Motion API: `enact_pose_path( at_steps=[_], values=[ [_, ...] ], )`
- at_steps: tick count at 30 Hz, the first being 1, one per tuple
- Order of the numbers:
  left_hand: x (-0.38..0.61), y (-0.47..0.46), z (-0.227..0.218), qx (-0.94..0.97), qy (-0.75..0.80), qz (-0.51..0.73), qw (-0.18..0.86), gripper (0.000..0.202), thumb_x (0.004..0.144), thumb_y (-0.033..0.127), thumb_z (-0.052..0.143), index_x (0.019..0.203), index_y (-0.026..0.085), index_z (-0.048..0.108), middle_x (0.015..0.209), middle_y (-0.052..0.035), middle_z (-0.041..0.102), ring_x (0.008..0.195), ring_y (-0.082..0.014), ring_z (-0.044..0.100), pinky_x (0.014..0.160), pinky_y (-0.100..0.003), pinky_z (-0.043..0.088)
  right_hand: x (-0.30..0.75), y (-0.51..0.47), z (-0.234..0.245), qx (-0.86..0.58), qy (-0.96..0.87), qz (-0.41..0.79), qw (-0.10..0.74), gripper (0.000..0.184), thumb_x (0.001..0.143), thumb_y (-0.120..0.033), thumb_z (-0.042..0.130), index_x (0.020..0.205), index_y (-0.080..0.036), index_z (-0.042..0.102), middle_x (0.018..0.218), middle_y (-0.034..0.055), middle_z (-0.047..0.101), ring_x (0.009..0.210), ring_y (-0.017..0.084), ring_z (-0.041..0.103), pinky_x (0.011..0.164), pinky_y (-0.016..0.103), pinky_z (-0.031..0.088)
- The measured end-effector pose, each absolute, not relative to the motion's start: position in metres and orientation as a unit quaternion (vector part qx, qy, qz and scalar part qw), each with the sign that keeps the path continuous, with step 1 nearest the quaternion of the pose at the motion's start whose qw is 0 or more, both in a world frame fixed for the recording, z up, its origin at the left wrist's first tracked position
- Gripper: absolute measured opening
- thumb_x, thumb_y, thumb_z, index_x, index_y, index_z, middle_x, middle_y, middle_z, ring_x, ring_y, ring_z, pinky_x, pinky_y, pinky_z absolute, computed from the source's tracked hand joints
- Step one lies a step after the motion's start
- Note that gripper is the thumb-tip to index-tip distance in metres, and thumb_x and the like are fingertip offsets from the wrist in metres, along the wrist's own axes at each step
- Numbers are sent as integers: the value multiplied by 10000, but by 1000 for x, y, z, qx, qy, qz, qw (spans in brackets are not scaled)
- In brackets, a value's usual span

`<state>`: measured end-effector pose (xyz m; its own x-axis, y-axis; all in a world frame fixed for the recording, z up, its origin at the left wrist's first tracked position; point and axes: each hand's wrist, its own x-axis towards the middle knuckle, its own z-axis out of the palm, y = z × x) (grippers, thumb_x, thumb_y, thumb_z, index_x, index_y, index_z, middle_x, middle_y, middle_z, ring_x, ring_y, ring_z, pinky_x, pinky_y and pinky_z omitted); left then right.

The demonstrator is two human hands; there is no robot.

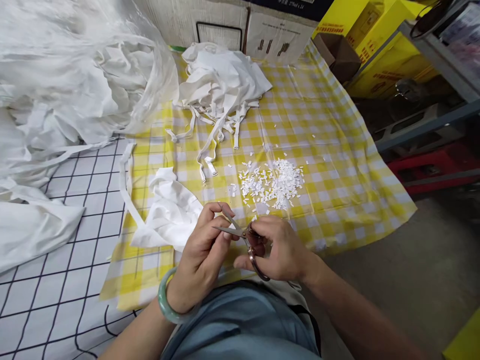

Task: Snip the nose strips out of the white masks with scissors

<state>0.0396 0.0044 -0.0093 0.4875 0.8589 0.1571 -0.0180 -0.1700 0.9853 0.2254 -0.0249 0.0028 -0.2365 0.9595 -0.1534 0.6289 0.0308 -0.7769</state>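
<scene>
My right hand point(283, 245) grips a pair of scissors point(245, 233) by its dark handles, with the blades spread apart. The blades point left, at the fingers of my left hand point(202, 257). Those fingers are curled and pinched together; what they hold, if anything, is hidden. My left thumb tip is close against the lower blade. Just beyond the left hand lies a crumpled white cloth piece point(170, 212) with a long strap, partly covered by that hand. A heap of small white clippings point(285, 182) is scattered past the scissors.
A pile of white strapped cloth pieces point(225, 75) lies farther back on the yellow checked tablecloth point(322, 140). Clear plastic with more white cloth point(75, 75) fills the left. Cartons point(277, 35) stand at the back, and a metal rack point(431, 125) is at right.
</scene>
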Motion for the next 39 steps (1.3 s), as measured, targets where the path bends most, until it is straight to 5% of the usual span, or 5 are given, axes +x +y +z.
enact_pose_path(
  at_steps=[31, 39],
  values=[
    [43, 9, -7, 667, 340, 356, 559, 241, 1015, 165, 407, 841, 196, 571, 1041, -62, 493, 1055, -182, 457, 891, -279, 405, 236, -30, -12, -586, -713, 285, 259, 489, 790, -468, 730, 533, -176, 434, 510, -48, 439, 519, 79, 357, 540, 240, 249],
    [48, 14, -13, 590, 370, 326, 639, 295, 1018, 290, 429, 812, 179, 608, 1022, -77, 479, 1039, -208, 475, 824, -288, 419, 253, -25, -11, -655, -560, 421, 283, 398, 808, -526, 668, 685, -215, 452, 589, -50, 456, 521, 97, 398, 494, 228, 333]
  ],
)
